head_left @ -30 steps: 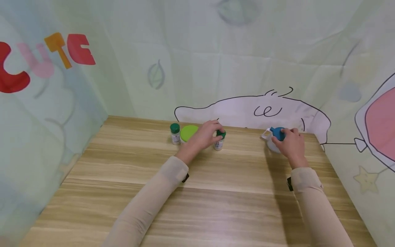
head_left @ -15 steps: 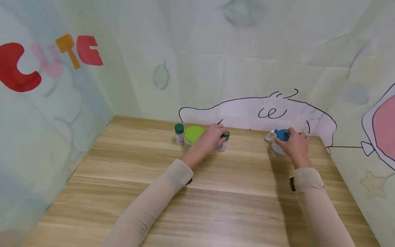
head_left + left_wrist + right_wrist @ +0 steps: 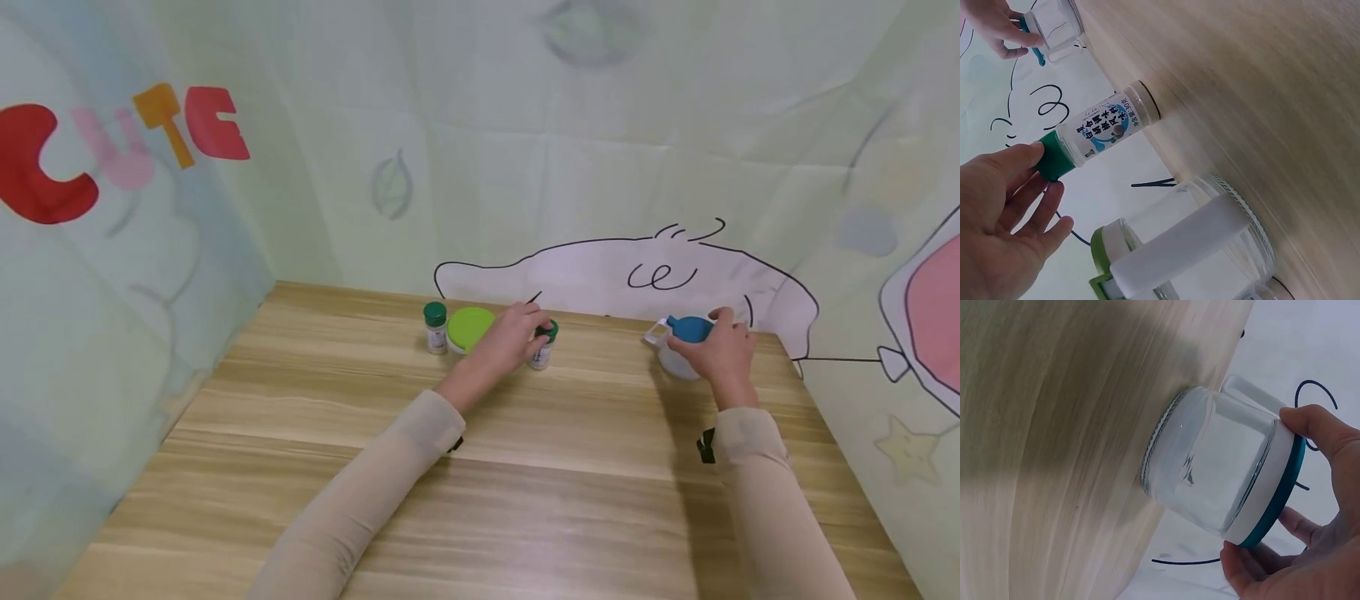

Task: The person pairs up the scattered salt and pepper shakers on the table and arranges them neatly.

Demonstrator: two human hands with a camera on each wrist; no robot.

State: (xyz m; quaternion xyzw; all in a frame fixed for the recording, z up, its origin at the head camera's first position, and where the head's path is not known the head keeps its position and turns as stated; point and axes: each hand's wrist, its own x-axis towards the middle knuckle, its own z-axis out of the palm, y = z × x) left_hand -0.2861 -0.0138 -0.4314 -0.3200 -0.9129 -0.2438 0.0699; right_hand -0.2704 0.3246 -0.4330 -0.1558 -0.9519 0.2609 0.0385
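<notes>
At the back of the table, my left hand (image 3: 507,340) pinches the green cap (image 3: 1056,156) of a small seasoning bottle (image 3: 1107,128) between thumb and fingertips. The bottle stands upright, its printed label showing in the left wrist view. Farther right, my right hand (image 3: 724,354) grips a clear glass jar (image 3: 1210,465) by the edge of its blue lid (image 3: 1280,499). Thumb and fingers sit on opposite sides of the lid. The jar's pale handle (image 3: 1250,394) points left in the head view, and its base is at the tabletop.
Behind my left wrist stands a glass jar with a lime-green lid (image 3: 471,327) and a white handle (image 3: 1182,244). A second green-capped bottle (image 3: 436,329) stands at its left. Printed cloth (image 3: 480,167) rises along the back and sides of the wooden table (image 3: 570,517).
My right hand's fingers have spread wider and shifted right on the blue lid, uncovering more of it. The left hand keeps its hold on the bottle cap. The head view has shifted slightly.
</notes>
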